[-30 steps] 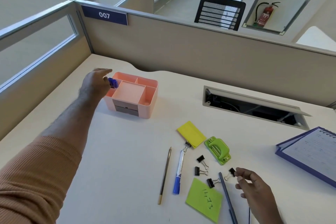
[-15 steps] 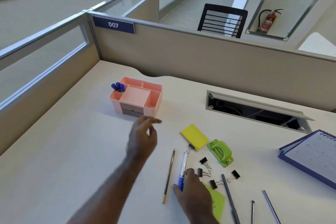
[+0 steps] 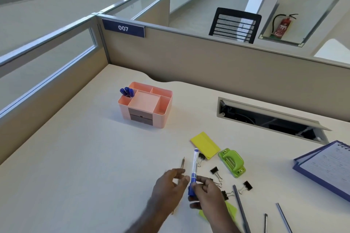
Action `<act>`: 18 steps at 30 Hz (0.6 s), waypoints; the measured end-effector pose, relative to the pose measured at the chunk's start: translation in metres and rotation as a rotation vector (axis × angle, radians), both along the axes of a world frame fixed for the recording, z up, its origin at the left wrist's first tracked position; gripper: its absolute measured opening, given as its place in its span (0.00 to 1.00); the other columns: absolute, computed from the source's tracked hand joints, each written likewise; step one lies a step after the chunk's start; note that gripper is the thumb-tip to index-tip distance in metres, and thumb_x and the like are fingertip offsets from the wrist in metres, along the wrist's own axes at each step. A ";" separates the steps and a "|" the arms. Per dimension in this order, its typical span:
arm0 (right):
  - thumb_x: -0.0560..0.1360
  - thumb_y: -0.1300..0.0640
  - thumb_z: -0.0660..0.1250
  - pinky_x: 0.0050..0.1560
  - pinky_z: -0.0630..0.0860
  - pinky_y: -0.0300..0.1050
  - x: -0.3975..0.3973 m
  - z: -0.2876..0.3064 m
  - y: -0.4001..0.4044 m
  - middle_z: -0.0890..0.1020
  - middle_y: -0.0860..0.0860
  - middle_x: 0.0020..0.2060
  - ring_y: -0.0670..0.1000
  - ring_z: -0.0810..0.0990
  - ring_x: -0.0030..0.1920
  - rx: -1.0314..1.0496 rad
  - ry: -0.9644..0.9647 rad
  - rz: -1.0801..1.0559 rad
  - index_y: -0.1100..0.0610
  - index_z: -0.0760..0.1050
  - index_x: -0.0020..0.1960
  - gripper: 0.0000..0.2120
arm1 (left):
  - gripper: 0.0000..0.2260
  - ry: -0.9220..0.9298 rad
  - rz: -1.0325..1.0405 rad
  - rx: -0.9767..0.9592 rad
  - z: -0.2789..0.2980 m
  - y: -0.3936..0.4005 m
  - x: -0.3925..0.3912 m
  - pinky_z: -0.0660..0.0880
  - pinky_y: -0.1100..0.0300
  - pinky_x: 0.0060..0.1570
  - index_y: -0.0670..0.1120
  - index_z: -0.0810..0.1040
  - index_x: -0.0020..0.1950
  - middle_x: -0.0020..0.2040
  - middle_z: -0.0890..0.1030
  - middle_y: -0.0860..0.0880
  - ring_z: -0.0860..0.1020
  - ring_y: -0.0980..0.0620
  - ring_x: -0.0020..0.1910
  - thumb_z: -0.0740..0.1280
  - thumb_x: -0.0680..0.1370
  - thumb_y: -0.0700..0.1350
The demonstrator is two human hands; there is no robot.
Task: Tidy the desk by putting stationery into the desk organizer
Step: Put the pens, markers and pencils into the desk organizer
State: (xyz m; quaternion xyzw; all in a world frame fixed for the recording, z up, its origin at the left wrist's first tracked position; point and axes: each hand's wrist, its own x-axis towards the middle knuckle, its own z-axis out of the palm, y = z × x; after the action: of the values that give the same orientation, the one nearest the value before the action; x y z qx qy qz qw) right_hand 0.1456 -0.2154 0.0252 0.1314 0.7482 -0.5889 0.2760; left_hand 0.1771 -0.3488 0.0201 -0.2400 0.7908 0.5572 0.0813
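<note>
Your right hand pinches the blue pen near its capped lower end, thumb and fingers curled round the barrel, so the pen stands tilted up off the table with its far tip pointing away from you. Your left hand sits just beside it, fingers loosely spread and slightly bent, holding nothing; whether its fingertips touch the pen you cannot tell. Under the left hand a pencil lies on the table, partly hidden. To the right of the pen lie several black binder clips, a yellow sticky pad and a green hole punch; a second green-yellow note peeks from beneath your right wrist. Grey pencils lie further right, and a blue notebook at the table's edge. The pink desk organizer stands well apart, further back, with three blue pens upright in its rear left compartment.
</note>
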 end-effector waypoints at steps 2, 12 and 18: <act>0.76 0.59 0.67 0.36 0.81 0.50 0.002 0.008 -0.002 0.85 0.58 0.41 0.56 0.86 0.38 -0.082 -0.005 0.000 0.55 0.76 0.54 0.07 | 0.04 -0.025 0.038 0.216 0.008 0.001 0.002 0.83 0.52 0.45 0.53 0.82 0.51 0.46 0.85 0.51 0.84 0.53 0.40 0.68 0.79 0.49; 0.74 0.57 0.70 0.36 0.81 0.50 0.002 0.031 0.001 0.85 0.52 0.38 0.53 0.86 0.39 -0.033 0.177 0.177 0.50 0.81 0.50 0.05 | 0.05 -0.024 0.083 0.528 0.022 -0.011 0.003 0.83 0.46 0.47 0.44 0.80 0.54 0.49 0.84 0.40 0.84 0.40 0.49 0.67 0.80 0.42; 0.74 0.60 0.70 0.31 0.76 0.44 -0.010 0.027 0.032 0.85 0.53 0.41 0.52 0.85 0.36 0.055 0.231 0.139 0.50 0.83 0.48 0.07 | 0.05 0.211 0.260 0.408 0.031 -0.060 -0.012 0.79 0.59 0.35 0.41 0.82 0.50 0.40 0.81 0.43 0.77 0.50 0.33 0.67 0.78 0.34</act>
State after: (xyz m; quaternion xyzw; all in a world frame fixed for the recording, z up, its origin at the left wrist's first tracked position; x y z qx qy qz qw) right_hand 0.1361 -0.1832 0.0521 0.0182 0.7983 -0.5586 0.2244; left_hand 0.1654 -0.4088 0.0512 -0.2587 0.6286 0.7329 -0.0272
